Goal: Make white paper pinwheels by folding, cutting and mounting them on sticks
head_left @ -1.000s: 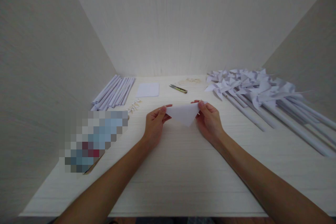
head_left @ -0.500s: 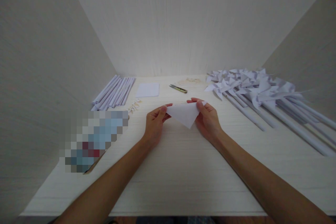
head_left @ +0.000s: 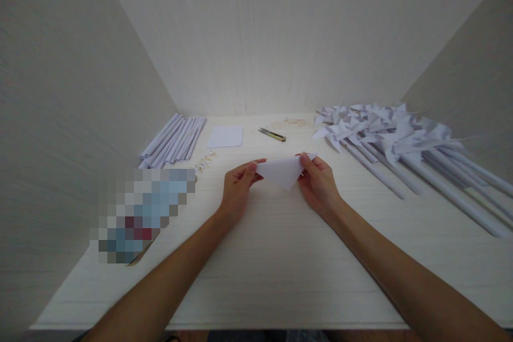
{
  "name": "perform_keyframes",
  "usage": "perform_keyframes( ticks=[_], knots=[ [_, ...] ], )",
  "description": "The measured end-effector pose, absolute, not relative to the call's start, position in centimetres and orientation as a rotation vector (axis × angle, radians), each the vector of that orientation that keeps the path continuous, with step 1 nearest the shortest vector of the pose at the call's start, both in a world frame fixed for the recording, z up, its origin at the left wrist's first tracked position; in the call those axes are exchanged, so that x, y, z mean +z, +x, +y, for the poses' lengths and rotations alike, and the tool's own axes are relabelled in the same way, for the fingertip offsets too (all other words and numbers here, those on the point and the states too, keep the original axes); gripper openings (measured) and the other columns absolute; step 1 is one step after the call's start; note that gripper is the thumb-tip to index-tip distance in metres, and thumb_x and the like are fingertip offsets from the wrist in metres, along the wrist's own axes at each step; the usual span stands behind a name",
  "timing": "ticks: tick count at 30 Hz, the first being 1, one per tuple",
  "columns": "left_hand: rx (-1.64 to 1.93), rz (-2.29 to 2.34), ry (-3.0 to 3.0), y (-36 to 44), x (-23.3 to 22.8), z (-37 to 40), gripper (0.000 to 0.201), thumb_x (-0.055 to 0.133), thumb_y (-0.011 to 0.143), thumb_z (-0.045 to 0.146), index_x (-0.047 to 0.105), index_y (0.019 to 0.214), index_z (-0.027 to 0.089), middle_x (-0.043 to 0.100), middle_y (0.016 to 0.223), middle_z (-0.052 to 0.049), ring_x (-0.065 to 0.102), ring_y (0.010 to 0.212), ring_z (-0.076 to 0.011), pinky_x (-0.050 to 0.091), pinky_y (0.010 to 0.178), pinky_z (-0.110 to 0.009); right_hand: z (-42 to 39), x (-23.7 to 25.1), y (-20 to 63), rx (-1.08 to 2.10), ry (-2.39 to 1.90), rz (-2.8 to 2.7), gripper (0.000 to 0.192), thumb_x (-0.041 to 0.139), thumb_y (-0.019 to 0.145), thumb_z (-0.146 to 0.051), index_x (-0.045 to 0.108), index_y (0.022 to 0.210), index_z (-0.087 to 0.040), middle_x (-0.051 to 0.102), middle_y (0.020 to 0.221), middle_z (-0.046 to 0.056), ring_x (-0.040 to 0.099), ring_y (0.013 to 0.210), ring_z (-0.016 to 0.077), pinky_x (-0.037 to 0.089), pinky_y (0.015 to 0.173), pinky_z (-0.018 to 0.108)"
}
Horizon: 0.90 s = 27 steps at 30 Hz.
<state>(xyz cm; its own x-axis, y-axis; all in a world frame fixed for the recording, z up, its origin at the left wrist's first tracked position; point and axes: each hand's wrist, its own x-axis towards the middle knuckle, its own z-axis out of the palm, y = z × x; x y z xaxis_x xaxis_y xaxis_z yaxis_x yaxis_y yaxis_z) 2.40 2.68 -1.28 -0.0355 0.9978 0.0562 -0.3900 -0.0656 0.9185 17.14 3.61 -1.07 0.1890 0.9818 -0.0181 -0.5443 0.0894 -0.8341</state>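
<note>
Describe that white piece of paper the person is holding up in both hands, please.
The folded paper is plain white and thin, folded into a triangle with its long edge on top and its point hanging down. It looks smooth and unmarked. The left hand pinches its left corner and the right hand pinches its right corner, holding it just above the pale wooden table, around the middle of the work area.

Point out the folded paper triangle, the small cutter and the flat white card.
folded paper triangle [head_left: 282,172], head view, middle of its face
small cutter [head_left: 273,134], head view, mid-body
flat white card [head_left: 225,137], head view, centre
</note>
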Motion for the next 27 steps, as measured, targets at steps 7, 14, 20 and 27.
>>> perform_keyframes(
  ticks=[7, 14, 20, 27],
  knots=[
    [1.403, 0.848, 0.889, 2.61, -0.6, 2.42, 0.025, 0.065, 0.062, 0.038, 0.069, 0.072, 0.015, 0.068, 0.073, -0.005, 0.061, 0.068, -0.0131, 0.047, 0.074, -0.03, 3.64, -1.22, 17.19, 1.325, -0.836, -0.678, 0.025, 0.072, 0.054, -0.039, 0.06, 0.064, -0.02, 0.057, 0.059, -0.003, 0.052, 0.059, 0.0112, 0.043, 0.06, 0.027],
    [1.387, 0.825, 0.803, 2.57, -0.39, 2.54, 0.026, 0.065, 0.063, 0.039, 0.067, 0.07, 0.014, 0.068, 0.07, -0.005, 0.061, 0.067, -0.0135, 0.047, 0.073, -0.03, 3.3, -1.0, 17.15, 1.415, -0.806, -0.695, 0.025, 0.07, 0.057, -0.04, 0.061, 0.071, -0.021, 0.066, 0.072, 0.001, 0.057, 0.07, 0.0152, 0.044, 0.068, 0.031],
    [1.385, 0.821, 0.811, 2.52, -0.49, 2.61, 0.026, 0.065, 0.062, 0.038, 0.067, 0.072, 0.014, 0.068, 0.072, -0.006, 0.062, 0.072, -0.0151, 0.046, 0.076, -0.031, 3.33, -0.87, 17.19, 1.335, -0.806, -0.634, 0.018, 0.069, 0.059, -0.034, 0.063, 0.066, -0.019, 0.066, 0.074, 0.002, 0.056, 0.071, 0.0137, 0.044, 0.069, 0.029],
    [1.39, 0.836, 0.878, 2.56, -0.61, 2.59, 0.025, 0.065, 0.063, 0.037, 0.068, 0.073, 0.014, 0.069, 0.076, -0.008, 0.063, 0.076, -0.0174, 0.046, 0.079, -0.035, 3.46, -0.93, 17.25, 1.282, -0.84, -0.632, 0.015, 0.067, 0.062, -0.033, 0.063, 0.064, -0.018, 0.066, 0.073, 0.003, 0.056, 0.069, 0.0139, 0.043, 0.066, 0.029]
  ],
)
